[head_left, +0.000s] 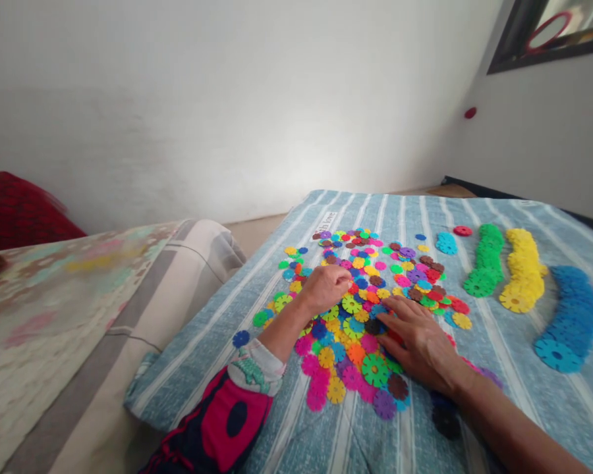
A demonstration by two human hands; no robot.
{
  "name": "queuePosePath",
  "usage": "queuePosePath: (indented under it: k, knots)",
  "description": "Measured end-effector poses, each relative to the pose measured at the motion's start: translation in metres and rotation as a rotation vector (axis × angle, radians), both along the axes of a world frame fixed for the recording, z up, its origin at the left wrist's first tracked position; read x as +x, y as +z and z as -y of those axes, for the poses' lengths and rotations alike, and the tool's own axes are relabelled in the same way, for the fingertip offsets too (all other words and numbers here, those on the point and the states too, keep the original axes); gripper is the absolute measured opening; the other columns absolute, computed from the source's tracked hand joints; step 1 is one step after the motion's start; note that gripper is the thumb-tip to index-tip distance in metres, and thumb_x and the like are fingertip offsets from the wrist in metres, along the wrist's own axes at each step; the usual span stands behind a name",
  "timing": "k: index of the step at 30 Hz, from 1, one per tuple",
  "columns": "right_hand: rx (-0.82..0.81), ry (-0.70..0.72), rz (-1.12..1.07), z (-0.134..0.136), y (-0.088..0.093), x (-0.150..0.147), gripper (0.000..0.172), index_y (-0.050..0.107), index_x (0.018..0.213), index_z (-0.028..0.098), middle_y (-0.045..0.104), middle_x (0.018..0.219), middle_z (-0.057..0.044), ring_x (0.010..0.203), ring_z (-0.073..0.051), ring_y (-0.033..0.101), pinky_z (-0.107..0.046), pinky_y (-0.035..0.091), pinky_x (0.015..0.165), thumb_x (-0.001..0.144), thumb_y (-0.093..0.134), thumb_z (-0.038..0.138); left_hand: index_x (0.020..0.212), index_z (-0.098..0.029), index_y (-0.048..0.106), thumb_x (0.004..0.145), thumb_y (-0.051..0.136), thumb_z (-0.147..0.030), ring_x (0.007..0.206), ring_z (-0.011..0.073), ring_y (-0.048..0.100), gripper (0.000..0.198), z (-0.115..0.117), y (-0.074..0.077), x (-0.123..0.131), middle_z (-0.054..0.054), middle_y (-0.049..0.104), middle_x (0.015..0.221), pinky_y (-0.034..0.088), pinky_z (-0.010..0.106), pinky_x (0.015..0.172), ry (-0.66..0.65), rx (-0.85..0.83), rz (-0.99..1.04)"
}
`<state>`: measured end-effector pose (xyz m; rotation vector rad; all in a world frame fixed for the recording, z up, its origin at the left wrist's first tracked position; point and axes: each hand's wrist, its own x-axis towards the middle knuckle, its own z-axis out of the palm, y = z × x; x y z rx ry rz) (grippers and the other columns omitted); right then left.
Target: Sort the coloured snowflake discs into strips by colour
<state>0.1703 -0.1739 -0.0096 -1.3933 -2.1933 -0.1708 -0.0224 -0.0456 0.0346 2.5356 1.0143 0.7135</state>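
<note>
While a green row point(485, 260), yellow row point(524, 270) and blue row point(568, 319) lie built on the bed point(474, 210), the mixed pile point(350, 304) looks largely unsorted. The left hand point(326, 286) curls over it, hold unclear; the right hand point(422, 339) lies spread flat.

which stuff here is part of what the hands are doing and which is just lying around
In hand: left hand, right hand, loose disc pile, green stack, yellow stack, blue stack, striped cloth.
Lying about: patterned bedding, red fabric, wall frame.
</note>
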Motion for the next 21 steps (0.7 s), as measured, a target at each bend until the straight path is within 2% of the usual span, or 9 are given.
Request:
queuePosePath:
  k: [3,5,8,10,15,18,21]
  knots:
    - [-0.032,-0.034,-0.033,-0.004,-0.006,0.001,0.027,0.065,0.107,0.021,0.06,0.119,-0.012,0.113,-0.029,0.053,-0.049,0.044,0.092,0.083,0.059,0.031,0.077,-0.016,0.066,0.075,0.062,-0.021,0.083,0.0164,0.062,0.007,0.011,-0.001,0.007,0.003,0.067,0.084,0.047,0.027,0.08,-0.188,0.009,-0.08]
    - [-0.044,-0.04,-0.059,-0.006,-0.008,0.004,0.028,0.064,0.108,0.022,0.06,0.118,-0.01,0.11,-0.028,0.054,-0.048,0.045,0.091,0.083,0.059,0.033,0.08,-0.016,0.067,0.071,0.068,-0.026,0.094,0.0207,0.06,0.014,0.021,-0.002,0.014,0.006,0.066,0.096,0.046,0.032,0.087,-0.307,0.032,-0.145]
    - [-0.05,-0.024,-0.072,-0.007,-0.009,0.007,0.026,0.064,0.108,0.023,0.061,0.115,-0.009,0.107,-0.027,0.055,-0.046,0.046,0.089,0.084,0.058,0.032,0.086,-0.016,0.068,0.066,0.073,-0.031,0.106,0.0279,0.056,0.026,0.034,-0.004,0.02,0.011,0.062,0.11,0.043,0.041,0.094,-0.336,0.089,-0.211]
    - [-0.052,-0.01,-0.061,-0.008,-0.008,0.007,0.023,0.064,0.107,0.023,0.061,0.114,-0.009,0.106,-0.027,0.055,-0.045,0.046,0.088,0.085,0.057,0.03,0.087,-0.015,0.068,0.066,0.073,-0.03,0.108,0.0298,0.055,0.026,0.039,-0.005,0.022,0.013,0.062,0.112,0.043,0.043,0.095,-0.324,0.109,-0.246]
    - [-0.026,0.015,-0.006,-0.008,-0.003,0.005,0.021,0.064,0.099,0.021,0.062,0.107,-0.01,0.103,-0.025,0.055,-0.044,0.046,0.087,0.092,0.045,0.027,0.079,-0.015,0.068,0.077,0.062,-0.025,0.1,0.0239,0.06,0.011,0.033,-0.008,0.022,0.011,0.063,0.111,0.047,0.035,0.088,-0.377,0.096,-0.293]
    - [0.001,0.022,-0.039,-0.009,-0.004,0.005,0.024,0.064,0.094,0.019,0.063,0.102,-0.011,0.1,-0.024,0.056,-0.042,0.047,0.085,0.094,0.04,0.023,0.077,-0.016,0.067,0.084,0.054,-0.021,0.094,0.0195,0.061,0.015,0.027,-0.009,0.023,0.008,0.066,0.1,0.047,0.03,0.087,-0.41,0.088,-0.271]
    - [0.038,0.0,-0.172,-0.01,-0.007,0.007,0.025,0.064,0.089,0.019,0.064,0.1,-0.01,0.095,-0.022,0.058,-0.04,0.048,0.084,0.094,0.039,0.021,0.074,-0.016,0.066,0.087,0.048,-0.017,0.087,0.0168,0.062,0.022,0.023,-0.009,0.024,0.006,0.067,0.088,0.048,0.027,0.083,-0.373,0.078,-0.25]
